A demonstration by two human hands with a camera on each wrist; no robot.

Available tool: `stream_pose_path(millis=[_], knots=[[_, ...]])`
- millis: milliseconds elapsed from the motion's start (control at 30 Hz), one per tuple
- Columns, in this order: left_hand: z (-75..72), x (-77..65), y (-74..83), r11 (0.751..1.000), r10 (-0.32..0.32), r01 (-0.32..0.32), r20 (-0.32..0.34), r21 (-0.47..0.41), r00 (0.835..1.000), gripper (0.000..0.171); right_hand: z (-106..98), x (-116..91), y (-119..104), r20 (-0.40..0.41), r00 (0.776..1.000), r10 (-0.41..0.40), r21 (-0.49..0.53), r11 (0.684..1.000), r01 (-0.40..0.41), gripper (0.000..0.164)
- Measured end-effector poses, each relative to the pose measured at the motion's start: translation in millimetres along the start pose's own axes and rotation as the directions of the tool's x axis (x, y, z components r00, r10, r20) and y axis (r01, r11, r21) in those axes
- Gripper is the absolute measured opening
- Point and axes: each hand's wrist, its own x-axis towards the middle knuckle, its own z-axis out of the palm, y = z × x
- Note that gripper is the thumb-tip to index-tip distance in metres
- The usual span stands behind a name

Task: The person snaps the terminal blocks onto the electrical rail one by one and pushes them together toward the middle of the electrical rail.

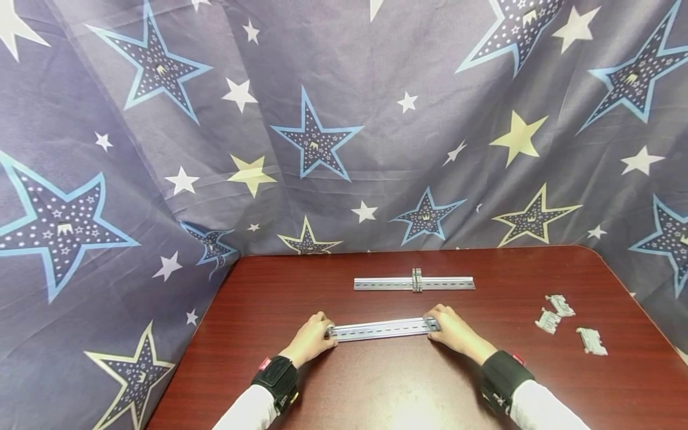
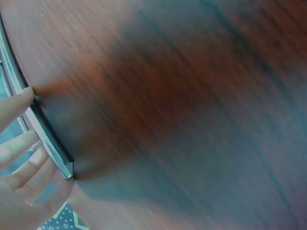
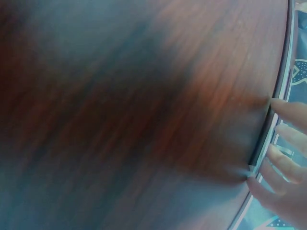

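Both hands grip a slotted metal DIN rail point(image 1: 383, 329), one at each end, above or on the table in front of the body. At its left end, my left hand point(image 1: 310, 340) pinches the rail, thumb on the near edge and fingers on the far side. The right hand point(image 1: 452, 329) holds the other end in the same manner. In the left wrist view the thumb point(image 2: 21, 103) presses the rail's edge point(image 2: 50, 141). The right wrist view shows fingers point(image 3: 283, 160) spread along the rail. Whether the rail touches the tabletop is hard to tell.
Farther back lies a second DIN rail point(image 1: 448, 283) with narrow terminal blocks point(image 1: 417, 280) clipped near its middle. Loose terminal blocks point(image 1: 592, 341) lie on the right side of the reddish-brown table point(image 1: 279, 280). A star-patterned cloth point(image 1: 376, 149) hangs behind.
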Motion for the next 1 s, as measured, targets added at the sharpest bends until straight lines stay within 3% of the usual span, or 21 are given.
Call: stream_pose_path(millis=[567,767,900,1000], knots=[[-0.2,6.1,7.5,0.999,0.050,-0.050,0.011,0.015,0.999,0.025,-1,-3,6,0.002,1.000,0.002,-0.009,1.000,-0.002,0.028],[1.4,14.2,12.8,0.993,0.114,-0.113,-0.015,0.031,0.993,0.022,-6,-8,12,-0.015,1.000,-0.019,-0.033,0.999,0.018,0.029],[10.9,20.4,8.0,0.981,0.195,-0.195,-0.060,0.010,0.979,0.023,-9,-11,17,-0.024,1.000,-0.013,-0.036,0.999,0.012,0.030],[13.6,24.0,9.8,0.977,0.211,-0.211,-0.056,-0.005,0.976,0.024,-13,-13,21,-0.020,1.000,-0.008,-0.043,0.999,0.007,0.030]])
